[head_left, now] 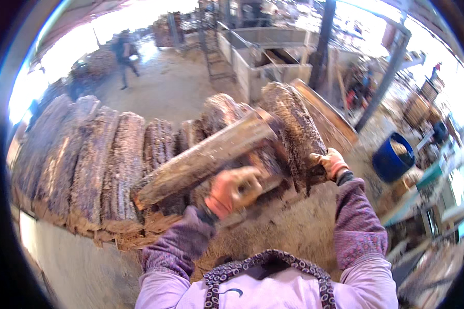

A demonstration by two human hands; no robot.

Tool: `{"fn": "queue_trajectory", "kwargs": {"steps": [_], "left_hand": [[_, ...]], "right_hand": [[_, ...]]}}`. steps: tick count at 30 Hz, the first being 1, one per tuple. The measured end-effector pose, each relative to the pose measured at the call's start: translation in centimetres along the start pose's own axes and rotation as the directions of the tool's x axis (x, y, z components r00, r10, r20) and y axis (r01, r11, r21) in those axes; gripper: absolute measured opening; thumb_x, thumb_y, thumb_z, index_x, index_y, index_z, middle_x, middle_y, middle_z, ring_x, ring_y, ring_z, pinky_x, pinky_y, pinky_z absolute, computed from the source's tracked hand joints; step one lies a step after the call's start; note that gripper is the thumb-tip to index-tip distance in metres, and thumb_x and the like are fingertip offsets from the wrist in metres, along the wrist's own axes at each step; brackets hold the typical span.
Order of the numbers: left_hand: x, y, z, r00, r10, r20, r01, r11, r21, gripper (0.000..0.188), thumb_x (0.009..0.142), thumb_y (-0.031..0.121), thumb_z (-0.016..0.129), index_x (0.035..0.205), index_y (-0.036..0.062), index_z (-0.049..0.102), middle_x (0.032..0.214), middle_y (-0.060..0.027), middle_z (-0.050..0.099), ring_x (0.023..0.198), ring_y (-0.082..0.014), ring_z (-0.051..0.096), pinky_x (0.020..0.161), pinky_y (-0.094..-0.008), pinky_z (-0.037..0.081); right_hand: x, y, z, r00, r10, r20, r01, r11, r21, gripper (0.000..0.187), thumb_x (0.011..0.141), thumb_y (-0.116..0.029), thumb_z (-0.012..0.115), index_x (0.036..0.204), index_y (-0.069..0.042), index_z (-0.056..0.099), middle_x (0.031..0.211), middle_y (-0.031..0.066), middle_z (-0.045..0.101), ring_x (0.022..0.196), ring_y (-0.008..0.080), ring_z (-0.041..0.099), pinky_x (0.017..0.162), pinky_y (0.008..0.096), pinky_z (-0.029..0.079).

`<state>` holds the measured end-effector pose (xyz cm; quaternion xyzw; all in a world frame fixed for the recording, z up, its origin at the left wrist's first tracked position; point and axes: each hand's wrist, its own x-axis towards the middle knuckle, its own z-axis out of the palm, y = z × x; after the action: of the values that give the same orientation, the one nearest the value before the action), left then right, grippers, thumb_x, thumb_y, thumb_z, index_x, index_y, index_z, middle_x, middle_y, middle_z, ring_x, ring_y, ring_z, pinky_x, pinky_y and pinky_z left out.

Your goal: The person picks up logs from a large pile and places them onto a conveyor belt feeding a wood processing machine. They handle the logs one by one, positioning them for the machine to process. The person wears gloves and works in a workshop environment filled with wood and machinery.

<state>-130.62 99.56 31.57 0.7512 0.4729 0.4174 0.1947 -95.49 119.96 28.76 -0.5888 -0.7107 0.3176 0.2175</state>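
Observation:
My right hand [330, 164], in an orange and tan glove, is closed round the near end of a rough, bark-covered slab [297, 126] that stretches away from me. My left hand [234, 190], gloved alike, is smeared by motion, so its fingers are unclear; nothing can be made out in it. Just beyond it a smoother split piece of wood [209, 157] lies slantwise across other pieces. Several rough bark-covered slabs [122, 170] lie side by side to the left. A flat reddish-brown board [327, 116] is partly behind the slab at my right hand.
A blue barrel [393, 158] stands at the right, near a slanting metal post [384, 82]. Low pale walls [237, 67] form an enclosure at the back. Another person [125, 57] is at the far left on the open floor [165, 77]. Clutter fills the right side.

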Motion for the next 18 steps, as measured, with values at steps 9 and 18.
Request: {"fn": "queue_trajectory", "kwargs": {"steps": [9, 18], "left_hand": [[-3.1, -7.0, 28.0, 0.746, 0.207, 0.633, 0.625, -0.548, -0.556, 0.053, 0.099, 0.046, 0.059, 0.139, 0.0115, 0.059, 0.133, -0.0098, 0.065, 0.123, -0.0304, 0.062, 0.109, -0.0532, 0.047], [-4.8, 12.7, 32.6, 0.628, 0.446, 0.638, 0.668, 0.112, -0.736, 0.049, 0.101, 0.041, 0.055, 0.131, 0.0024, 0.064, 0.134, -0.0137, 0.065, 0.12, -0.0294, 0.063, 0.109, -0.0451, 0.048]], "right_hand": [[-37.2, 1.1, 2.7, 0.911, 0.396, -0.115, -0.339, 0.877, 0.34, 0.073, 0.085, -0.043, 0.079, 0.135, 0.004, 0.053, 0.119, 0.0146, 0.069, 0.108, 0.0273, 0.066, 0.094, 0.0414, 0.053], [-54.3, -3.3, 7.4, 0.295, 0.458, -0.839, -0.067, 0.886, 0.46, 0.03, 0.1, -0.02, 0.068, 0.12, 0.002, 0.067, 0.105, 0.0013, 0.067, 0.096, 0.0115, 0.061, 0.085, 0.0282, 0.051]]}}
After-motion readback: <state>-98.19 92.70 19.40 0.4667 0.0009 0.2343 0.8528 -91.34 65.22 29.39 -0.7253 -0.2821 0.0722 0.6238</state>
